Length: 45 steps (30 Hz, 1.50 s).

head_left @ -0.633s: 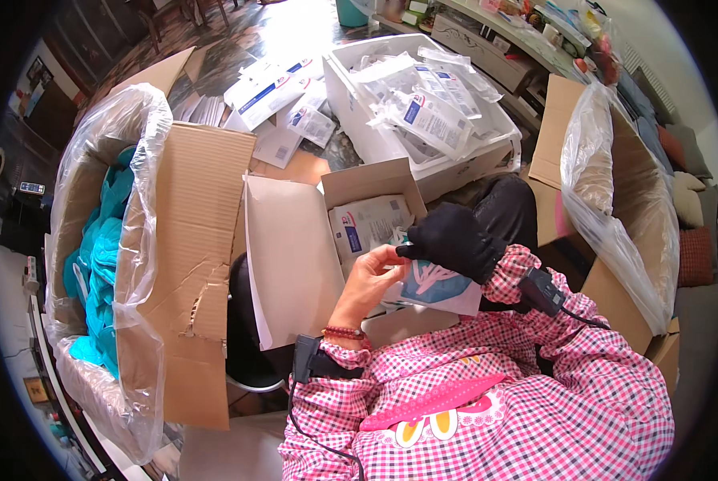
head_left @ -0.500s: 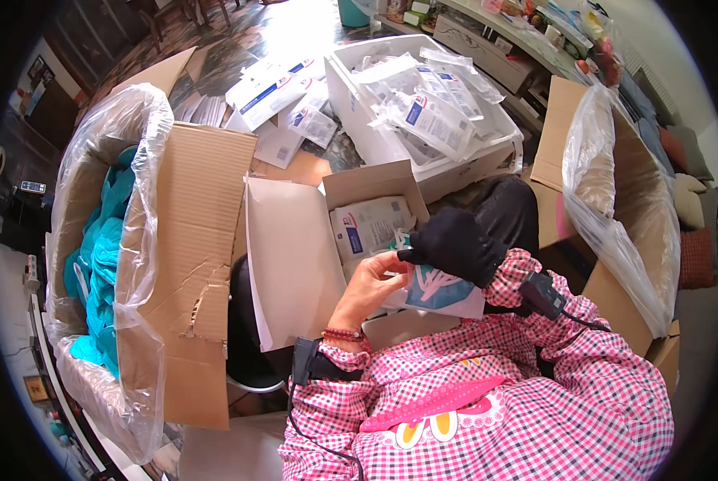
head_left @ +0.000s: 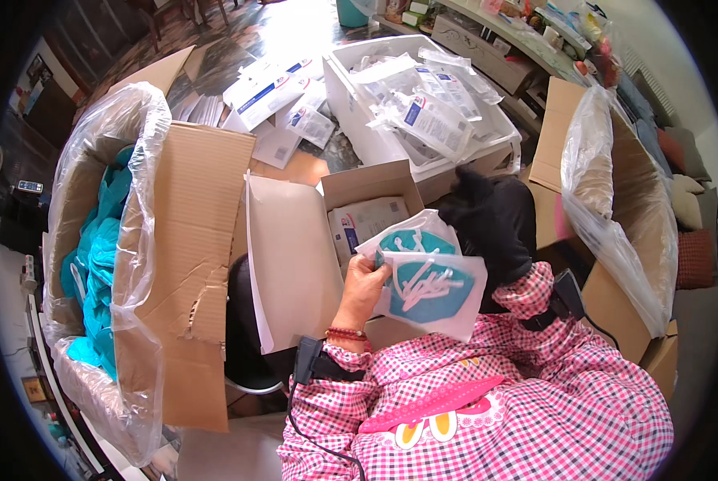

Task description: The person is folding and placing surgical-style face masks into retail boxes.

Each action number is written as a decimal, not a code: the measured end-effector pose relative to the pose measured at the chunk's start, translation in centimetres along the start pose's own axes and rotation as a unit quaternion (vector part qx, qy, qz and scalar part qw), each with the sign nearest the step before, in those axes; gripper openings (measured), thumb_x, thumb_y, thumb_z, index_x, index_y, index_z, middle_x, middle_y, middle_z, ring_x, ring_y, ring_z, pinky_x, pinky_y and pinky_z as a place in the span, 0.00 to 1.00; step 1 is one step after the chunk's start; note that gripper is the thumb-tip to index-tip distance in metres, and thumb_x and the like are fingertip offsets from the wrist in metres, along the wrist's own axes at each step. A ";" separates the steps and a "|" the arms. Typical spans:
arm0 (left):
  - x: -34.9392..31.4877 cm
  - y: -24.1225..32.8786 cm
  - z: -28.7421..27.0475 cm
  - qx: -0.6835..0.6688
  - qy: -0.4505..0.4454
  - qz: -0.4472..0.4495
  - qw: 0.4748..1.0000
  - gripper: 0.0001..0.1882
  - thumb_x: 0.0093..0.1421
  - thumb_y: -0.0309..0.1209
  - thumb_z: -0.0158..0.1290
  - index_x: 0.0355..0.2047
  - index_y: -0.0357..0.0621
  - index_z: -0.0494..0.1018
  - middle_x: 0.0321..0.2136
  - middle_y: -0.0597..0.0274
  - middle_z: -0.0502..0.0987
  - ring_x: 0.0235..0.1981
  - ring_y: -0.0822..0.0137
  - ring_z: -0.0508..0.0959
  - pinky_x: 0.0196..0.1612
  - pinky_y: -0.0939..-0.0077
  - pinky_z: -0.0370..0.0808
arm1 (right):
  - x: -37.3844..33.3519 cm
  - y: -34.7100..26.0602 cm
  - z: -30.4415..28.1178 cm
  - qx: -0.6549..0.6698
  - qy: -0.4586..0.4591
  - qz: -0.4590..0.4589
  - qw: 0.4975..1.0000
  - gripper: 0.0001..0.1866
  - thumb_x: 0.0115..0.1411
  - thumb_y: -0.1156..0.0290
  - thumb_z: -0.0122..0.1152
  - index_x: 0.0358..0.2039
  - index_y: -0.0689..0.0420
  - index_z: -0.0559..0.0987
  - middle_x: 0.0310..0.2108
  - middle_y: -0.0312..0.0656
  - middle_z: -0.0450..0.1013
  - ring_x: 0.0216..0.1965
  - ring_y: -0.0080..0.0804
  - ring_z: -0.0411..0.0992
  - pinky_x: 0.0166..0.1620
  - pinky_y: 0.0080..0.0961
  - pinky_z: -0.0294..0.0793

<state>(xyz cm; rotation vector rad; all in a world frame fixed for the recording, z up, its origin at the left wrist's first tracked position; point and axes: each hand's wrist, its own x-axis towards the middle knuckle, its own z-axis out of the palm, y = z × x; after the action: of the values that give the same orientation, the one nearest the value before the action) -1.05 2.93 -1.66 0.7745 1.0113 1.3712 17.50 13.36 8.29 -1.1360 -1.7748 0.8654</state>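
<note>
My bare left hand point(head_left: 362, 287), with a beaded bracelet at the wrist, pinches the left edges of two translucent white pouches. In the front pouch point(head_left: 477, 309) lies a folded teal item with white straps. Behind it, the second pouch point(head_left: 447, 228) holds a similar teal piece point(head_left: 404, 240). My right hand point(head_left: 487, 228), in a black glove, is just right of the pouches, over my dark trouser leg, with its fingers apart and nothing seen in them. Beyond my left hand stands an open carton point(head_left: 367, 178) holding printed white packets point(head_left: 371, 223).
On the left, a plastic-lined cardboard box point(head_left: 195, 216) holds teal items point(head_left: 102, 256). A white foam box point(head_left: 344, 120) full of printed pouches point(head_left: 435, 120) stands ahead, with packets point(head_left: 267, 100) beside it. Another lined box point(head_left: 643, 200) stands at right. Cables run from bands on both forearms.
The two pouches have fanned out into view in my left hand, which has moved slightly left and down. My right hand has come away from the left hand, toward the right.
</note>
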 end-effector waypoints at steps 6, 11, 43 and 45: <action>0.2 0.1 1.2 -0.038 0.011 -0.045 0.998 0.12 0.61 0.28 0.59 0.43 0.35 0.76 0.37 0.64 0.81 0.36 0.74 0.79 0.39 0.76 0.77 | -4.7 3.6 -2.2 0.057 -0.128 0.216 0.966 0.10 0.64 0.75 0.60 0.43 0.65 0.80 0.37 0.40 0.79 0.38 0.26 0.75 0.43 0.26 0.75; 0.3 -0.7 0.6 0.139 0.182 -0.046 0.972 0.14 0.55 0.32 0.66 0.35 0.36 0.75 0.31 0.64 0.80 0.33 0.74 0.79 0.37 0.77 0.77 | -4.9 3.6 -1.7 -0.068 -0.067 0.001 0.995 0.09 0.64 0.71 0.57 0.41 0.63 0.80 0.33 0.45 0.77 0.35 0.32 0.76 0.40 0.27 0.75; 0.5 -2.2 -0.9 0.069 0.195 -0.120 0.971 0.14 0.67 0.29 0.41 0.45 0.31 0.72 0.31 0.58 0.80 0.18 0.69 0.80 0.21 0.77 0.73 | -9.6 7.6 -5.6 -0.261 -0.134 -0.089 0.952 0.12 0.57 0.76 0.59 0.42 0.63 0.80 0.37 0.50 0.79 0.37 0.44 0.78 0.43 0.31 0.77; 0.1 -2.3 -0.7 0.122 0.163 -0.156 0.967 0.19 0.65 0.30 0.36 0.45 0.28 0.72 0.31 0.53 0.81 0.20 0.64 0.82 0.22 0.75 0.74 | -10.3 6.3 -5.4 -0.209 -0.148 0.010 0.967 0.12 0.59 0.75 0.59 0.43 0.63 0.80 0.37 0.50 0.80 0.38 0.43 0.79 0.43 0.32 0.78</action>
<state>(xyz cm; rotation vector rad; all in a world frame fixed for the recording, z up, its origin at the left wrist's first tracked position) -0.78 2.79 -4.05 0.5439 1.5149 1.1327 27.10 6.61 2.22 -1.3444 -2.2715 0.7177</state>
